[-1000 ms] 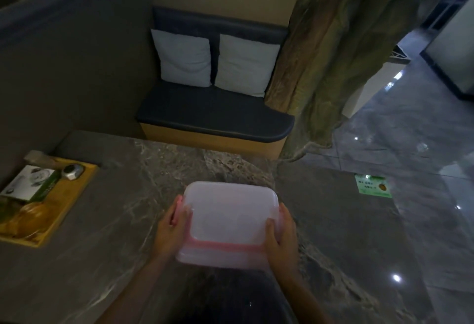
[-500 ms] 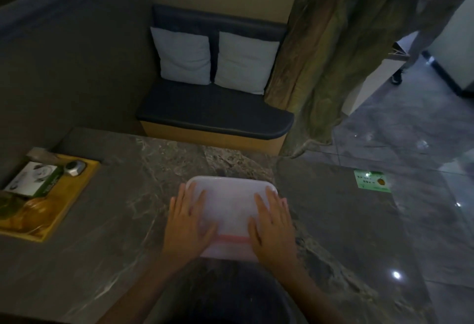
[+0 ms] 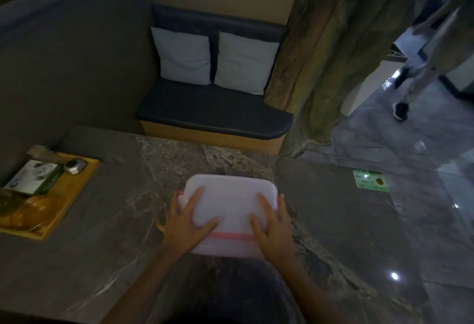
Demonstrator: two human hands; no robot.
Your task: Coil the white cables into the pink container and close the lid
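a dark marble table fills the near view, dim and veined with pale streaks. on it, right under both palms, sits the pink container with its pale lid on top; only a pink band shows along the near edge between the wrists. the white cables are not visible, presumably inside under the lid.

the left hand lies flat with fingers spread over the lid's left side, thumb hanging off toward the table. the right hand lies the same way on the lid's right side, fingers spread and pointing away from the body. neither pinches anything; both look to be pressing down.

this seems to be the closing step. to do it well, press evenly on both sides, then work the palms round to the far corners, since the far rim beyond the fingertips may not be seated. the box could slide on smooth stone, so push straight down.

well off to the left of the left hand is a yellow tray with a small box in it. beyond the fingertips stands a dark bench with two pale cushions. far to the right, a glossy floor and someone's legs passing.
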